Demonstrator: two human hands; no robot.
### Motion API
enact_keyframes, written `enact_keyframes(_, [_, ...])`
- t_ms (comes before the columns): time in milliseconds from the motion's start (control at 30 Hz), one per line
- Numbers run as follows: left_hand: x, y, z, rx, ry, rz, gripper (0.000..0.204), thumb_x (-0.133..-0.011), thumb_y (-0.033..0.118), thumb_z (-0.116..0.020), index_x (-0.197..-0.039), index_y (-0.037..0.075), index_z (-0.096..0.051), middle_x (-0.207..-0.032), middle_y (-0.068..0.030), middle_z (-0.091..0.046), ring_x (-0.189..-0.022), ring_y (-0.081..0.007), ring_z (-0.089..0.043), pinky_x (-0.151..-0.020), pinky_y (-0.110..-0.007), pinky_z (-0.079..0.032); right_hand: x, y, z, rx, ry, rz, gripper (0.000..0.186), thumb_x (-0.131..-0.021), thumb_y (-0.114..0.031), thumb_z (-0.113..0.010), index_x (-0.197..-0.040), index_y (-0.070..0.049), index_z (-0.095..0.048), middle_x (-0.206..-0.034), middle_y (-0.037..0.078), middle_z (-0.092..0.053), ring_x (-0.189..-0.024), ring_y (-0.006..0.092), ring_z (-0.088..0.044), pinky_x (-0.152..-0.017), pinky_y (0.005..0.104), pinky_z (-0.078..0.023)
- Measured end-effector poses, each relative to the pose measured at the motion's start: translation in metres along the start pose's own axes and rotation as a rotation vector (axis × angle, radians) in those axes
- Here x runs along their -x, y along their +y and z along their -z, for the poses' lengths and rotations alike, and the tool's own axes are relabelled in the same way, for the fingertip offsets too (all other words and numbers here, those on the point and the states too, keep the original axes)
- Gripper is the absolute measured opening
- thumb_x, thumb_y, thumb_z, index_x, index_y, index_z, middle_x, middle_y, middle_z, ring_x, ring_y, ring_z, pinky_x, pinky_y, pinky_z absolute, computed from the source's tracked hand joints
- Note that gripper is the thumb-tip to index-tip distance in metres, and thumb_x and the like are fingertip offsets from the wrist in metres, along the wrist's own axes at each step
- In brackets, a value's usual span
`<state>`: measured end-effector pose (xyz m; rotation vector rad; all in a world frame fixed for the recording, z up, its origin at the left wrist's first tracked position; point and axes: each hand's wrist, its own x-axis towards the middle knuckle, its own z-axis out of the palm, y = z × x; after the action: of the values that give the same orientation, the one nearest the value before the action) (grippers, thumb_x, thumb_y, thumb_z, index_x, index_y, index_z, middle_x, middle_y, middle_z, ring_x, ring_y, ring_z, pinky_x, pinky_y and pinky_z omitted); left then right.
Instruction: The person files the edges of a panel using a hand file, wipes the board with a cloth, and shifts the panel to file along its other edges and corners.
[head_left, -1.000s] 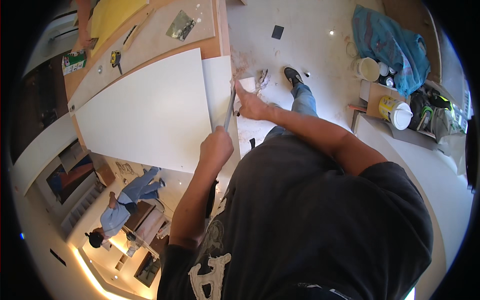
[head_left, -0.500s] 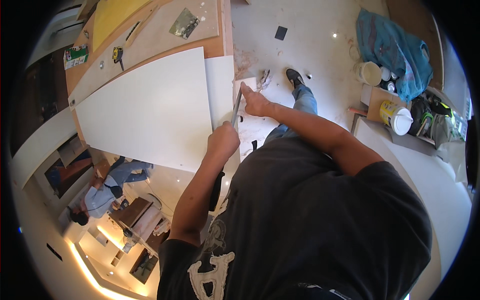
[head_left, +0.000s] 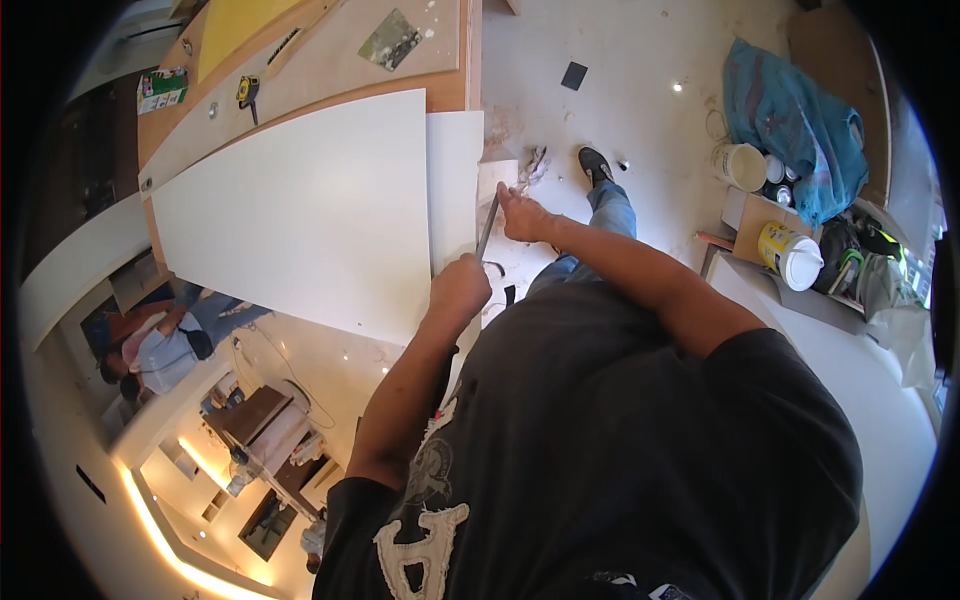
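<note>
Mid-frame, the left hand (head_left: pixel 460 288) is fisted round one end of a thin dark blade (head_left: pixel 487 228), and the right hand (head_left: pixel 522 212) has its fingers closed on the far end, drawing it along the edge of the white panel (head_left: pixel 300 210) on the bench (head_left: pixel 440 55); paint cans (head_left: pixel 790 255) stand right

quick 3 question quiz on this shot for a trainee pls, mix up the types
1. True or false: both hands grip the one long thin metal tool at the edge of the white board.
2. Which hand is at the tool's far end? A) left hand B) right hand
3. What lies over the cans at the upper right?

Key
1. True: one hand at each end.
2. B; the left hand grips the near end.
3. A blue cloth.
</note>
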<state>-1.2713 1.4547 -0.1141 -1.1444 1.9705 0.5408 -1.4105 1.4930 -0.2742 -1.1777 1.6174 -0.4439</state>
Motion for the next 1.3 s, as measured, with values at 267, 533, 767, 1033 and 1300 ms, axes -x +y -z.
enact_keyframes(267, [0.072,-0.015,0.022,-0.015,0.006,-0.003,0.022,-0.094,0.016,-0.051,-0.095,-0.005,-0.059,-0.087,-0.0286,-0.07,-0.084,-0.0447,-0.069,-0.077,-0.053,-0.054,0.048,-0.048,-0.002,-0.113,0.052,0.06,0.088,-0.075,0.002,-0.05,-0.15,0.016,-0.008,-0.146,0.043,-0.035,-0.132,0.0499,-0.046,-0.111,0.046,-0.04])
enact_keyframes(533, [0.033,-0.021,-0.032,0.024,0.001,0.005,0.02,-0.09,0.012,-0.051,-0.097,-0.005,-0.059,-0.091,-0.0284,-0.07,-0.087,-0.0467,-0.069,-0.078,-0.053,-0.054,0.031,-0.02,-0.023,-0.092,-0.151,-0.032,0.089,-0.081,-0.007,-0.051,-0.152,0.015,-0.002,-0.153,0.039,-0.027,-0.141,0.0477,-0.036,-0.116,0.0465,-0.034])
enact_keyframes(767, [0.037,-0.024,-0.027,0.069,0.082,-0.056,0.021,-0.088,0.01,-0.052,-0.098,-0.007,-0.06,-0.09,-0.0294,-0.069,-0.087,-0.0453,-0.069,-0.079,-0.052,-0.054,0.034,-0.02,-0.018,-0.061,-0.031,-0.024,0.085,-0.08,-0.004,-0.05,-0.152,0.014,-0.008,-0.153,0.039,-0.027,-0.144,0.0466,-0.032,-0.119,0.0464,-0.03])
enact_keyframes(1033, [0.106,-0.049,-0.017,0.084,0.087,-0.098,0.02,-0.09,0.01,-0.052,-0.097,-0.008,-0.059,-0.087,-0.0294,-0.07,-0.084,-0.0444,-0.07,-0.077,-0.053,-0.054,0.081,-0.063,-0.041,-0.154,0.097,0.07,0.091,-0.077,-0.002,-0.051,-0.153,0.012,-0.003,-0.147,0.041,-0.035,-0.132,0.0503,-0.045,-0.112,0.0474,-0.037])
enact_keyframes(1300, [0.066,-0.043,-0.042,0.065,0.061,-0.091,0.022,-0.089,0.01,-0.051,-0.099,-0.007,-0.059,-0.089,-0.0295,-0.07,-0.085,-0.0447,-0.07,-0.079,-0.053,-0.054,0.047,-0.025,-0.07,-0.098,0.089,0.026,0.091,-0.078,-0.003,-0.052,-0.153,0.011,-0.003,-0.132,0.042,-0.049,-0.119,0.0518,-0.054,-0.104,0.0497,-0.043])
